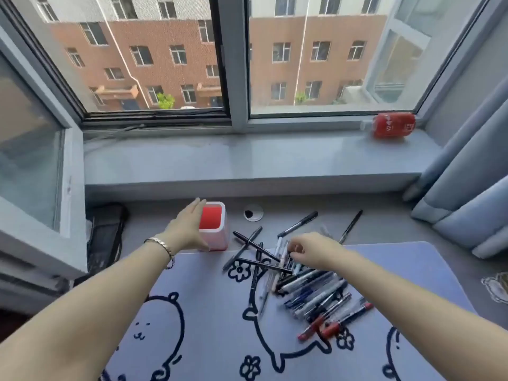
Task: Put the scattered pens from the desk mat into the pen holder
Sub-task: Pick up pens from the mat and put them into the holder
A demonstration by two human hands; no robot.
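A person's left hand [187, 228], fingers spread flat, rests against a red pen holder [213, 225] just beyond a cartoon-printed desk mat [209, 320]. The right hand [313, 250] pinches a white pen [282, 253] atop a heap of pens [316, 291]. White writing on a red bottle [393, 125] on the windowsill [247, 158] is too blurred to read.

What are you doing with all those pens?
A person is tidying pens. The left hand steadies a red square pen holder that looks empty so far. The right hand reaches into the pile of black, blue and red pens on the lilac cartoon-printed desk mat, pinching at one.
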